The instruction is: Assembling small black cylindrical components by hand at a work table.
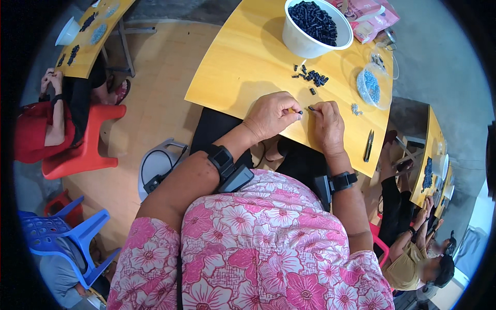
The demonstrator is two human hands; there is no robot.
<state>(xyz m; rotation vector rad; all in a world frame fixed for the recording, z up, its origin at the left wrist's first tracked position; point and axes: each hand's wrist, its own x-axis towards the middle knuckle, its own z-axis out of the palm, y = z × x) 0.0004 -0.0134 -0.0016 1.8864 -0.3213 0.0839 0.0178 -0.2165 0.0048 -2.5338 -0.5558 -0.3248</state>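
Observation:
Above the near edge of the table, my left hand point(274, 112) pinches a small dark piece point(299, 112) between thumb and fingertips. Close beside it on the right, my right hand point(327, 123) is closed on another small black piece point(311, 108). The tips of the two pieces point toward each other, a short gap apart. Just beyond my hands lies a loose pile of short black cylindrical pieces point(315, 77), with one single piece point(312, 91) nearer to me. A small heap of tiny silvery parts point(356, 109) lies right of my right hand.
A white tub point(310, 50) full of black pieces stands at the back of the yellow table point(232, 67). To the right are a clear bowl point(369, 87) of tiny bluish parts and black snips point(368, 146). A pink bag point(369, 23) sits behind. Other people work at tables on both sides.

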